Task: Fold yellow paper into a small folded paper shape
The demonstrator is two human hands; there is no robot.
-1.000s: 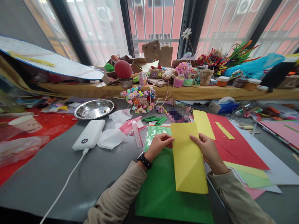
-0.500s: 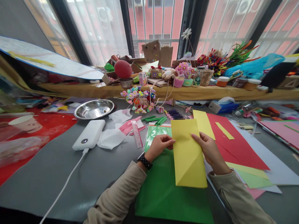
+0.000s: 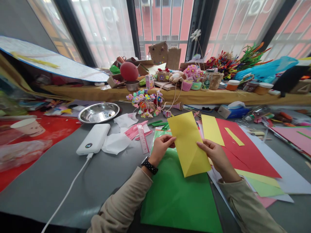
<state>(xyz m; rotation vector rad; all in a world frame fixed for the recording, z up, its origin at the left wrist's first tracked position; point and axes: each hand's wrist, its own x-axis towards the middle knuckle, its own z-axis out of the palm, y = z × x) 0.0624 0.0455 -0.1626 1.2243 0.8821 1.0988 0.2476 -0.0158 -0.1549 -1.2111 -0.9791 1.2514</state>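
A sheet of yellow paper (image 3: 187, 142) with diagonal creases near its lower end is held up between my two hands, tilted with its top leaning left. My left hand (image 3: 161, 147) pinches its left edge between thumb and fingers. On the opposite edge, my right hand (image 3: 216, 155) grips it with the thumb on the front; the other fingertips are partly hidden behind the paper. Below lies a green sheet (image 3: 179, 200) on the grey table. To the right, a red sheet (image 3: 243, 155) carries a narrow yellow strip (image 3: 234, 136).
A white power bank (image 3: 93, 139) with a cable lies left, near a steel plate (image 3: 98, 113). A pink ruler (image 3: 143, 139) and white paper scraps (image 3: 116, 143) are beside the green sheet. Craft flowers (image 3: 145, 102) stand behind. A paper cup (image 3: 28, 126) is far left.
The yellow paper has turned counterclockwise, its top swinging left and its lower end rising. My left hand has shifted slightly left and up; both hands keep their hold.
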